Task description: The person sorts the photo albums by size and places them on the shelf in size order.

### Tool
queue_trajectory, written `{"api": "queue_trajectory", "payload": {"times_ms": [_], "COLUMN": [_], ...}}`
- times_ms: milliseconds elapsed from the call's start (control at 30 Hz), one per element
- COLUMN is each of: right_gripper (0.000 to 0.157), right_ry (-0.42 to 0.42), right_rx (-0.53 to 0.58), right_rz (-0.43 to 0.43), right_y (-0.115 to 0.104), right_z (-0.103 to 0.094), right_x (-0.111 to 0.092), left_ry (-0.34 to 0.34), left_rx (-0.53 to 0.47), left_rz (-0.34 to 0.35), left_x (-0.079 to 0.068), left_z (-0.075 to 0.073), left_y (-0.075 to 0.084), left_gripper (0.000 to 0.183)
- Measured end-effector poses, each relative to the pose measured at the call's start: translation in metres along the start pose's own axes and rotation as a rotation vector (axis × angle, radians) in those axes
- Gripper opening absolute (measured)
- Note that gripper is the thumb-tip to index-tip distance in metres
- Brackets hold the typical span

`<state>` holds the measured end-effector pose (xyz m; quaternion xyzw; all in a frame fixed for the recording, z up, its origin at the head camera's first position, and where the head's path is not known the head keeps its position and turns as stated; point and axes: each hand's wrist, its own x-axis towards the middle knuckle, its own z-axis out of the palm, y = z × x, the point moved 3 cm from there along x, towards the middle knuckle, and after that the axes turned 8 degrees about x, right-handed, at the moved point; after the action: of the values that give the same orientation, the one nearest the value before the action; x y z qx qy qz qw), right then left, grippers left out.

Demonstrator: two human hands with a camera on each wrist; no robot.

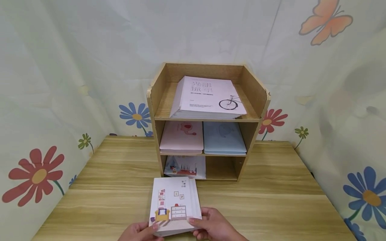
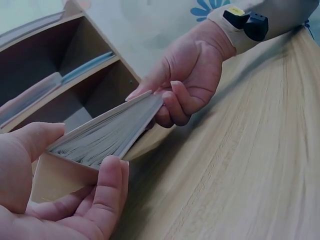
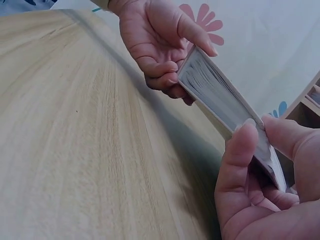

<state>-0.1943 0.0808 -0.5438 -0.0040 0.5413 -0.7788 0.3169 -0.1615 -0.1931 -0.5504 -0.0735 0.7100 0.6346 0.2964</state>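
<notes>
A thick white notebook (image 1: pixel 173 201), its cover printed with a yellow armchair and a chest of drawers, is held between both hands just in front of the shelf. My left hand (image 1: pixel 141 232) pinches its near left corner, thumb on the cover and fingers underneath. At the near right corner my right hand (image 1: pixel 215 226) grips it the same way. In the left wrist view the page edges (image 2: pixel 100 142) look slightly wavy between the covers. The right wrist view shows the right thumb on the upper cover (image 3: pixel 235 95) and fingers below.
Behind it stands a three-tier wooden shelf (image 1: pixel 153 97). White books with a bicycle cover (image 1: pixel 211 95) are stacked on top. A pink booklet (image 1: pixel 181 139) and a blue one (image 1: pixel 224 139) share the middle tier. Another illustrated book (image 1: pixel 188 167) lies at bottom left. Wood-grain table (image 1: pixel 271 201) surrounds the shelf.
</notes>
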Motion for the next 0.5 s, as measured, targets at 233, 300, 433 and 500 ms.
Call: {"api": "queue_trajectory", "payload": {"times_ms": [233,300,433,500], "right_gripper": [0.044,0.046,0.047,0.048], "right_ry": [-0.021,-0.027,-0.004,0.011], "right_rx": [0.013,0.014,-0.004,-0.014], "right_rz": [-0.006,-0.011,-0.028,-0.034], "right_y": [-0.002,-0.003,-0.003,-0.003], "right_z": [0.002,0.001,0.000,-0.001], "right_x": [-0.007,-0.009,-0.014,-0.016], "left_ry": [0.017,0.029,0.033,0.023], "left_rx": [-0.040,-0.037,-0.039,-0.032], "left_rz": [0.016,0.030,0.051,0.058], "left_x": [-0.004,-0.003,-0.002,-0.001], "left_z": [0.006,0.006,0.007,0.008], "left_y": [-0.005,-0.007,-0.011,-0.011], "left_gripper": [0.054,0.055,0.063,0.066]}}
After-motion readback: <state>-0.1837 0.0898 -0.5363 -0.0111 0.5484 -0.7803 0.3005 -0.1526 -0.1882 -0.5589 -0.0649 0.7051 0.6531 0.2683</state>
